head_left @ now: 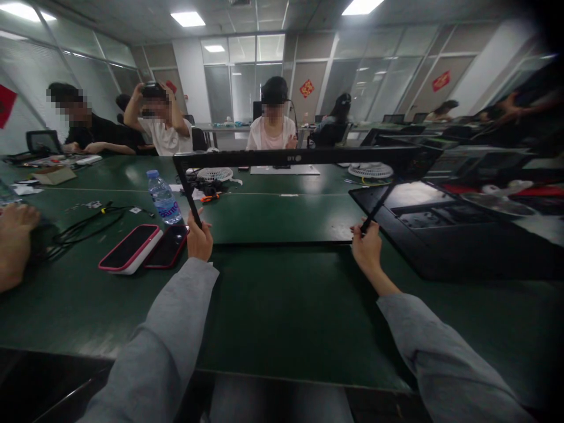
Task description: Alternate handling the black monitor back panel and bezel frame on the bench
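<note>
Both hands are at work on one thin, black, rectangular bezel frame [282, 156], probably from a display. The left hand [200, 239] has its fingers curled on the left bar near the lower corner; grip closed, bar pinched. The right hand [367, 247] has the same hold on the right bar, also low down; grip closed.

Frame position: over the green surface [286, 311], lower bar roughly parallel to the near edge, upper bar raised and bearing a small pale mark in the middle. Contact between lower bar and surface: cannot tell. Grey sleeves cover both forearms, which reach in over the near edge.

Left of the frame: a pink-rimmed white device [131, 249], its dark face up, lies beside a dark phone [166, 247]. A water bottle [164, 197] with a blue cap stands just beyond the phone. Black cables [88, 226] lie farther toward the left edge, where another person's bare hand [15, 241] shows.

Right of the frame: a large black panel [476, 235] lies flat, toward the right edge of the surface.

Beyond the frame: an orange-handled tool [210, 198] and two round white fan grilles [215, 174], one left, one right. Three people sit along the far edge; one in white [273, 129] faces the frame.
</note>
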Available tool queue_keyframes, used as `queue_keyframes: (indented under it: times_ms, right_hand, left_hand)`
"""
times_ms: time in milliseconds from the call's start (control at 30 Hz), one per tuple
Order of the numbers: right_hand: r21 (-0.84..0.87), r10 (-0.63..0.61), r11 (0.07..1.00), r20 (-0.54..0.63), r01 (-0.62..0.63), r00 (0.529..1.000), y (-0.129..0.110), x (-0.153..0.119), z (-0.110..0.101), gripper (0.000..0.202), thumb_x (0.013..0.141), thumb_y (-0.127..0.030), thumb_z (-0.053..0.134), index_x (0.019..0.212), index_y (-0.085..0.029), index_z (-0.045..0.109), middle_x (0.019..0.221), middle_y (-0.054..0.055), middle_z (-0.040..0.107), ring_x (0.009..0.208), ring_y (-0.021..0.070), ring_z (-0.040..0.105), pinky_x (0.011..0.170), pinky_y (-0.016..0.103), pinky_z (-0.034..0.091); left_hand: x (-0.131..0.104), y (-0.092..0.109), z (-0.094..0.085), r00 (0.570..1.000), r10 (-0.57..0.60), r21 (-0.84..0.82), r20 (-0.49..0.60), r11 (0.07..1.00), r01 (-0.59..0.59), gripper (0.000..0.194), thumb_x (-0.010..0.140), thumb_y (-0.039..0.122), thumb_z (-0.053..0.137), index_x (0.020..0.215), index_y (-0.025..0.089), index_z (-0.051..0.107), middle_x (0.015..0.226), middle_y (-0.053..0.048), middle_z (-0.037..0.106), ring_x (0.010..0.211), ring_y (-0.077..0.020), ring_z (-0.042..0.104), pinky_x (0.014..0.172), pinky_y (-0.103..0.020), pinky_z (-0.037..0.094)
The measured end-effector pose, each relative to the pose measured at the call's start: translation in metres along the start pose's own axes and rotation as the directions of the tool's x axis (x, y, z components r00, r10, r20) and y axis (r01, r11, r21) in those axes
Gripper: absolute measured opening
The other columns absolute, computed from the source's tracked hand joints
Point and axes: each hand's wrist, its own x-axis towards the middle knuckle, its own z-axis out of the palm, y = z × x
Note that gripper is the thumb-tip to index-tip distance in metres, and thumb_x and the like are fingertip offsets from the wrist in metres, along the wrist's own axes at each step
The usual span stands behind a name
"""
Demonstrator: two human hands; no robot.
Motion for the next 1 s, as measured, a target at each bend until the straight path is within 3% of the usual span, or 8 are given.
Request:
queue_keyframes:
  times_ms: [133, 333, 633, 800, 1000]
  right_hand:
    - [0.055, 0.01, 0.998, 0.011, -0.01, 1.0, 0.001, 0.0, 0.003, 0.041, 0.094, -0.038, 0.041, 0.128, -0.016, 0.042, 0.104, 0.017, 0.07, 0.093, 0.0289, 0.069, 0.087, 0.045, 0.051]
    - [0.065, 0.024, 0.998, 0.053, -0.028, 0.998, 0.002, 0.0, 0.003, 0.038, 0.093, -0.038, 0.04, 0.125, -0.016, 0.042, 0.103, 0.017, 0.07, 0.092, 0.0289, 0.069, 0.09, 0.047, 0.05]
    - [0.079, 0.054, 0.995, 0.06, -0.058, 0.997, 0.007, 0.002, 0.003, 0.037, 0.093, -0.041, 0.043, 0.122, -0.018, 0.045, 0.103, 0.016, 0.07, 0.094, 0.0284, 0.069, 0.088, 0.045, 0.052]
    - [0.037, 0.074, 0.996, 0.029, -0.075, 0.997, 0.007, 0.003, -0.001, 0.044, 0.094, -0.048, 0.04, 0.125, -0.017, 0.05, 0.091, 0.012, 0.071, 0.084, 0.0281, 0.069, 0.085, 0.047, 0.052]
    - [0.018, 0.046, 0.999, 0.093, -0.048, 0.995, 0.01, 0.002, 0.001, 0.05, 0.095, -0.054, 0.041, 0.126, -0.017, 0.052, 0.083, 0.009, 0.07, 0.076, 0.0268, 0.068, 0.078, 0.043, 0.052]
  left_hand:
    - [-0.001, -0.001, 0.005, 1.0, 0.021, -0.039, -0.007, 0.999, -0.021, 0.053, 0.104, 0.034, 0.034, 0.152, 0.02, 0.017, 0.145, -0.02, 0.053, 0.087, -0.016, 0.072, 0.089, -0.036, 0.056]
    - [0.001, -0.003, 0.005, 1.0, -0.006, -0.026, 0.017, 1.0, 0.007, 0.054, 0.103, 0.034, 0.036, 0.152, 0.02, 0.018, 0.131, -0.015, 0.062, 0.085, -0.0168, 0.072, 0.089, -0.037, 0.057]
    - [0.0, -0.016, 0.006, 0.98, -0.09, 0.118, 0.176, 0.991, 0.069, 0.058, 0.103, 0.034, 0.035, 0.155, 0.013, 0.017, 0.112, -0.013, 0.072, 0.088, -0.0215, 0.072, 0.085, -0.036, 0.054]
    - [0.001, -0.003, -0.001, 0.971, -0.171, 0.245, 0.164, 0.961, 0.128, 0.056, 0.103, 0.038, 0.035, 0.152, 0.012, 0.027, 0.092, -0.008, 0.076, 0.075, -0.0228, 0.072, 0.076, -0.034, 0.053]
    - [0.002, 0.0, -0.004, 0.978, -0.188, 0.251, 0.093, 0.955, 0.16, 0.054, 0.103, 0.038, 0.035, 0.152, 0.015, 0.033, 0.094, -0.008, 0.075, 0.082, -0.0242, 0.072, 0.081, -0.036, 0.052]
